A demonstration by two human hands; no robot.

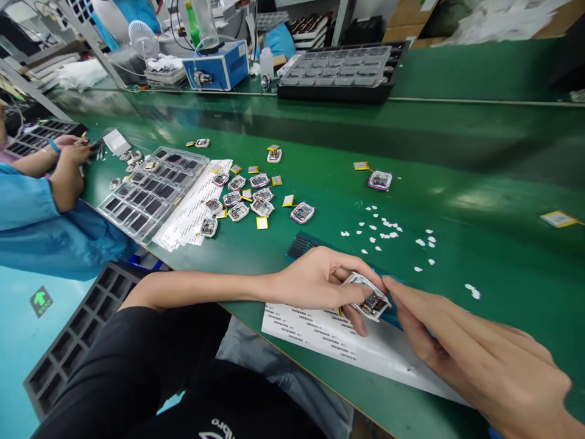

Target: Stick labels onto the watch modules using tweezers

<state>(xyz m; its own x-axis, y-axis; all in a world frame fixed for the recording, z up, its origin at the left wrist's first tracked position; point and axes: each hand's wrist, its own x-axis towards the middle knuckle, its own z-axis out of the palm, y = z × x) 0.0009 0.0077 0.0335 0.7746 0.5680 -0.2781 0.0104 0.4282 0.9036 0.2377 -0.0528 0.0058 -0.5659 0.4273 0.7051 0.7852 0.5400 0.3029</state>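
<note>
My left hand point(320, 281) grips a small white-framed electronic module point(369, 297) just above a white label sheet point(365, 350) at the near table edge. My right hand point(479, 360) reaches in from the right, its fingertips touching the module's right side. A dark blue mat point(304, 245) lies under the hands. Several similar modules point(249, 198) with yellow battery cells lie in a loose cluster further left on the green table point(457, 177).
A clear compartment tray point(150, 192) and label sheets point(194, 207) lie at left, where another person in a blue sleeve point(31, 210) works. Small white scraps point(388, 235) dot the table. A black tray stack point(342, 73) and blue device point(217, 67) stand at the back.
</note>
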